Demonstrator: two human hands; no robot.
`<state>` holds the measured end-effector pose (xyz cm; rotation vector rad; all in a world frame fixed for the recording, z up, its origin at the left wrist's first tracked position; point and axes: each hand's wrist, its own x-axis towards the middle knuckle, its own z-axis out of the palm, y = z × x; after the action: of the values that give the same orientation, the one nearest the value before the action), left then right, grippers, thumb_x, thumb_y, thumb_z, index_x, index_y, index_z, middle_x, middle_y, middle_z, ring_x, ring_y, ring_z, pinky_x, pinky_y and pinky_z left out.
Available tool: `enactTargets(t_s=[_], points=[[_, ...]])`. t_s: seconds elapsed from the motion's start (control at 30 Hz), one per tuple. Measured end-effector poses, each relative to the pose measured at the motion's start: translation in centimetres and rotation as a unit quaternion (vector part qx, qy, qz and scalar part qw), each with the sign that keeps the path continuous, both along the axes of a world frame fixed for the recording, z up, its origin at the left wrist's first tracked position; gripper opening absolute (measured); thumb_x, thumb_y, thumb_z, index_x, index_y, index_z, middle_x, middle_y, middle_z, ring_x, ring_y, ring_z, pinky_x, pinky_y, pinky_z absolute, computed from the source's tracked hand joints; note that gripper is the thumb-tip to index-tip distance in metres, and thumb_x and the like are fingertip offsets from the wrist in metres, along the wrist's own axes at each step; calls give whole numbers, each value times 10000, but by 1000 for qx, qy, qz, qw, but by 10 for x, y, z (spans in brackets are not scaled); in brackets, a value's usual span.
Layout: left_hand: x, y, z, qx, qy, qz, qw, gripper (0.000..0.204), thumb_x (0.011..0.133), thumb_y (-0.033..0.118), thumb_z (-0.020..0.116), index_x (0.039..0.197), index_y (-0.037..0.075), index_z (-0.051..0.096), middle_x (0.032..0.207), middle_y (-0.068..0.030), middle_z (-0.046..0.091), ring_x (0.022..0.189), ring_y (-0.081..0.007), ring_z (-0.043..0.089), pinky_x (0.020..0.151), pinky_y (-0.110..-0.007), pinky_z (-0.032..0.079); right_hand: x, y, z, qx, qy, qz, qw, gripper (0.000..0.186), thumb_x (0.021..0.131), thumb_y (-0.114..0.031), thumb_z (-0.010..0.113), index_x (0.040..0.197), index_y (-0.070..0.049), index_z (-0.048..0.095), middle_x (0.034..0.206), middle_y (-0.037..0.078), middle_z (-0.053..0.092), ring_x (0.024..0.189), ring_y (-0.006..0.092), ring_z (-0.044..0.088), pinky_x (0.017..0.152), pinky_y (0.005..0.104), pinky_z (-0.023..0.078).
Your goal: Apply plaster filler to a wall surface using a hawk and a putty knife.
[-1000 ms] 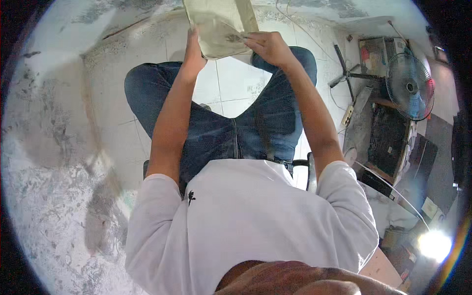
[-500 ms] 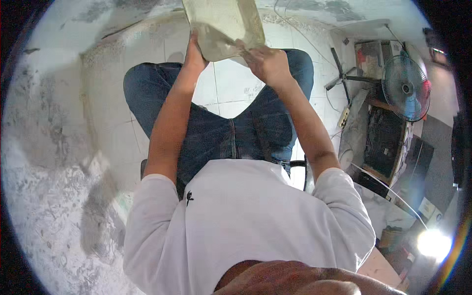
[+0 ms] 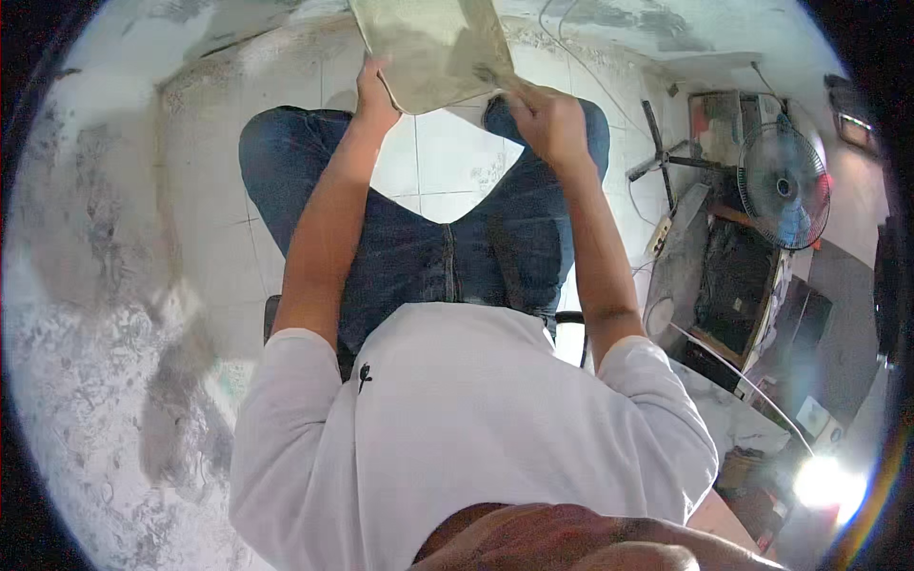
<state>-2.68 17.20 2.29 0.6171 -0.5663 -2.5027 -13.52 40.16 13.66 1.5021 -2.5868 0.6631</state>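
A pale cream, rectangular panel or shallow tray point(image 3: 428, 57) with rounded near corners is held out over my knees. Its far end runs past the top of the picture. My left hand point(image 3: 377, 97) is closed on its left edge, with the thumb along the near-left corner. At the near-right corner, my right hand point(image 3: 550, 124) is closed round the handle of a small brush-like tool point(image 3: 490, 74). The tool's dark, splayed tip lies against the panel's face. Most of its handle is hidden in my fingers, and its exact kind is hard to make out.
White floor tiles point(image 3: 419, 167) show between my jeans-clad knees. To the right stand a fan point(image 3: 784, 187), a black-legged stand point(image 3: 662, 157), a power strip point(image 3: 659, 235) and a dark cabinet point(image 3: 738, 285). A bright lamp point(image 3: 821, 482) glows at the lower right. A stained wall point(image 3: 105, 238) rises on the left.
My right hand has shifted right and slightly down, off the panel's face, and the tool's tip now shows. The panel has tilted and moved slightly up; my left hand keeps its hold.
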Motion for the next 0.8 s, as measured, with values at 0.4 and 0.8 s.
enactTargets(t_s=[0.4, 0.8], points=[[-2, 13, 6, -35, -21, -34, 999, 449, 945, 368, 495, 1320, 129, 435, 1277, -106, 520, 1161, -272, 539, 930, -452, 486, 28, -12, -19, -45, -98, -12, 994, 270, 851, -178, 677, 1051, 2, 691, 983, 205, 684, 869, 309, 694, 740, 347, 545], [0, 16, 5, 25, -33, -27, 999, 462, 929, 347, 548, 1325, 135, 441, 1213, -96, 552, 1130, -279, 545, 943, -453, 462, 46, -23, -11, 132, 44, 51, 989, 207, 857, -230, 650, 1027, -125, 704, 773, 101, 678, 666, 284, 661, 568, 389, 535]])
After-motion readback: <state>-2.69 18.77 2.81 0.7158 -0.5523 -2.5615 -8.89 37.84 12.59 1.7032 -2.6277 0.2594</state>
